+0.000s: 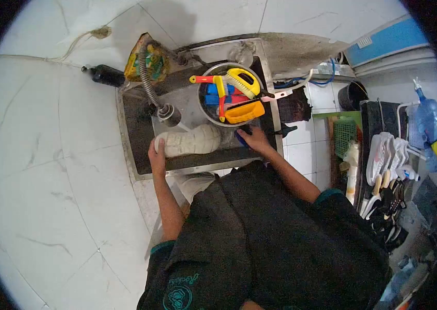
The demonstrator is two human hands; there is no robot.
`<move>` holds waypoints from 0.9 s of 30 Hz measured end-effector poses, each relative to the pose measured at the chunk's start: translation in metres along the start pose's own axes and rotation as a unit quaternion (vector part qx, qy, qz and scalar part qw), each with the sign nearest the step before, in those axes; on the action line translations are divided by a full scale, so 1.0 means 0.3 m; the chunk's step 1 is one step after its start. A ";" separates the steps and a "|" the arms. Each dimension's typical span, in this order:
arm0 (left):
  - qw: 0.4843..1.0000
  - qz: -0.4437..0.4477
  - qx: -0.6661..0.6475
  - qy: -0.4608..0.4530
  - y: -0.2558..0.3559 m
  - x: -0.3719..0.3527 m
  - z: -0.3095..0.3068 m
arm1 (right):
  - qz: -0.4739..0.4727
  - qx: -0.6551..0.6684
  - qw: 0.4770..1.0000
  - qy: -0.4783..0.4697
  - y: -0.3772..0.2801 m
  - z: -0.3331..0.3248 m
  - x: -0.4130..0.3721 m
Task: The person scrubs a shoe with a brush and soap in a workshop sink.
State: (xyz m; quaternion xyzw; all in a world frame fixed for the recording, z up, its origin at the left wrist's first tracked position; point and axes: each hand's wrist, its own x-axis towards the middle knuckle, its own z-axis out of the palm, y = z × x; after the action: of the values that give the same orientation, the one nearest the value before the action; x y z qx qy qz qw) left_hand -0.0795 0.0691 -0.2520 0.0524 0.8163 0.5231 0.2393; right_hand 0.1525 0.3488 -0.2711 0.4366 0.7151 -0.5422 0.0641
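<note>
Left fingers, part-hidden, grip shoe; right fingers hold unclear blue object.

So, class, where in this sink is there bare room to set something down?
The sink floor looks bare between the flexible tap, metal bowl and pale shoe. It is crowded toward the right: brushes fill the bowl, with the right hand close by. The left hand holds the shoe.

Your shoe: off-white; object at your right hand: blue; upper brush: yellow and black; lower brush: orange; sleeve: black, edged teal; tiles: white, veined grey.
</note>
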 end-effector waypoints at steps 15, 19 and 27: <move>0.936 -0.079 -0.340 0.048 -0.066 -0.187 -0.077 | -0.136 -0.084 0.984 -0.083 0.038 0.015 0.058; 0.908 -0.092 -0.408 0.033 -0.103 -0.218 -0.046 | -0.135 -0.140 0.975 -0.110 0.112 0.023 0.119; 0.824 -0.057 -0.564 -0.003 -0.058 -0.258 0.127 | -0.177 -0.195 0.946 -0.191 0.070 -0.015 0.168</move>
State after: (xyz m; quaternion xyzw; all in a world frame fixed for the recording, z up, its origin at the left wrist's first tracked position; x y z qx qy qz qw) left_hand 0.0084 0.0669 -0.2541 -0.1362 0.3800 0.8774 0.2591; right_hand 0.1381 0.3811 -0.3130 0.1706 0.8471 -0.4676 0.1863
